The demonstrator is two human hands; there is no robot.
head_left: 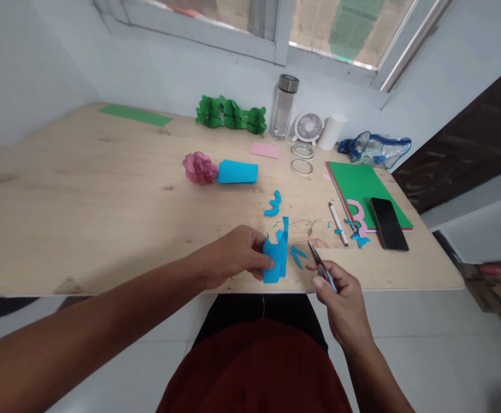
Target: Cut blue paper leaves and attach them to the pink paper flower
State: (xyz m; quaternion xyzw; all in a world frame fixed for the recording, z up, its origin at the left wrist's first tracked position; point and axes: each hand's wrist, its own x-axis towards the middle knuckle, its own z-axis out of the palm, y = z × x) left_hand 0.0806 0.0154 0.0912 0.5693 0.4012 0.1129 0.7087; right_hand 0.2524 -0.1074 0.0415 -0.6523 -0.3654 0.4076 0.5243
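Just below the frame's centre, one cut blue paper piece [277,261] is pinched by the left hand [242,252], one pair of scissors [318,263] is gripped by the right hand [344,297] at lower right, and two tape rolls [302,174] are seen higher up.

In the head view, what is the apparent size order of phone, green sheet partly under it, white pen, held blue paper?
1. Green sheet
2. Phone and blue paper: too alike to rank
3. White pen
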